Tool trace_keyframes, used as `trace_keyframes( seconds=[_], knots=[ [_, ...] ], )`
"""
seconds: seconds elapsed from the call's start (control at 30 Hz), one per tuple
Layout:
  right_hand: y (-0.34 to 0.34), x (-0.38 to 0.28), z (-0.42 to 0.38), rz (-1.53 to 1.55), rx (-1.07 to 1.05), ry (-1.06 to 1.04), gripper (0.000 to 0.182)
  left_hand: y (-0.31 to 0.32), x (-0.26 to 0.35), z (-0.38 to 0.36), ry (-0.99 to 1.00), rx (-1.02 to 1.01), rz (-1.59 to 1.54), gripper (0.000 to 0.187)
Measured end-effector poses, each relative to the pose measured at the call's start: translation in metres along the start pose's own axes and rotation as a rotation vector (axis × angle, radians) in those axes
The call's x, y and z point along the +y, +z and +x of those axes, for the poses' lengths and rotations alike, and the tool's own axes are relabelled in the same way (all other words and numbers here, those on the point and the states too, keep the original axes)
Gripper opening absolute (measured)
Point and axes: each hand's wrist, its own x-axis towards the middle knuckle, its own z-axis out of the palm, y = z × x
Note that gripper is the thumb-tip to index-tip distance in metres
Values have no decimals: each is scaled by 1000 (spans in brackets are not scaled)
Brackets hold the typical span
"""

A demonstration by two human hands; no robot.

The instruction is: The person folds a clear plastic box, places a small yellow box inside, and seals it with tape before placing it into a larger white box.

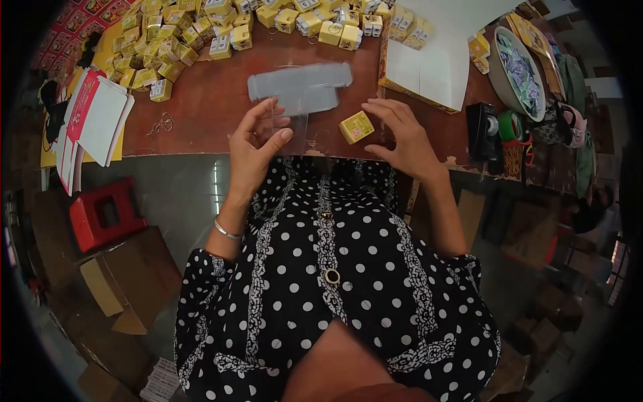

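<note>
My left hand has its thumb and fingers around the edge of a clear plastic piece, which is thin and hard to make out. Behind it, flat clear plastic sheets lie on the red-brown table. A small yellow box rests on the table between my hands. Just to its right is my right hand, fingers curved and spread apart, not touching the box and holding nothing.
Many small yellow boxes are piled along the back. An open white tray box stands at back right, beside a bowl of wrapped pieces, a black tape dispenser and green tape. Key rings and printed cards lie left.
</note>
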Motion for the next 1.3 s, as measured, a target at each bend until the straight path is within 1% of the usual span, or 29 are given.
trace_keyframes(
  seconds=[0.07, 0.2, 0.27, 0.3, 0.37, 0.4, 0.43, 0.5, 0.57, 0.63, 0.7, 0.77, 0.83, 0.93, 1.0, 1.07, 1.13, 1.17, 1.2, 1.23, 1.27, 1.3],
  knots=[
    [2, 2, 8, 76, -194, -156, 74, 1, -3, 0, -2, -8, 30, 60],
    [19, 20, 13, 102, -267, -192, 71, 3, -6, -2, -6, -25, 72, 63],
    [9, 10, 15, 219, -45, -38, 63, 2, -7, -3, -8, -25, 60, 63],
    [7, 2, 18, 227, -52, -50, 63, 2, -8, -4, -17, -48, 42, 64],
    [1, -20, 22, 958, 229, 192, 54, 8, -4, -2, 4, -68, 68, 64],
    [-1, -33, 30, 978, 293, 122, 48, 12, -3, -1, 27, -100, 90, 65],
    [-1, -35, 34, 972, 303, 126, 48, 16, -2, 0, 26, -112, 89, 65],
    [-1, -35, 41, 559, 207, -120, 53, 22, 0, 1, 53, -145, 118, 67],
    [0, -36, 44, 513, 203, -133, 51, 26, 9, -1, 23, -135, 93, 68],
    [-8, -42, 47, 319, 151, -188, 47, 28, 10, -2, -10, -115, 68, 69],
    [-13, -49, 48, 293, 130, -194, 44, 28, 5, -3, 30, -106, 62, 69],
    [-16, -52, 49, 261, 117, -192, 41, 29, 1, -4, 4, -111, 30, 69],
    [-16, -53, 51, 256, 13, -228, 37, 32, 3, -5, -20, -120, -3, 70],
    [-11, -50, 51, 166, 48, -286, 35, 38, 15, -7, -35, -138, -40, 73],
    [-8, -50, 50, 176, 42, -280, 38, 42, 17, -7, 27, -141, -111, 74],
    [-5, -53, 45, 186, 38, -270, 41, 44, 19, -7, 34, -145, -110, 72],
    [2, -58, 41, 585, 197, 43, 47, 46, 21, -5, 44, -148, -109, 70],
    [5, -58, 38, 585, 198, 42, 47, 47, 22, -5, 32, -155, -131, 65],
    [9, -56, 35, 788, 107, 120, 46, 48, 22, -5, 20, -165, -154, 61],
    [13, -54, 31, 989, 15, 200, 46, 49, 21, -5, 21, -168, -153, 61],
    [18, -52, 28, 988, 19, 201, 46, 50, 19, -5, 32, -192, -145, 56],
    [24, -51, 25, 1057, 0, 207, 44, 51, 17, -5, 41, -214, -136, 51]
  ],
)
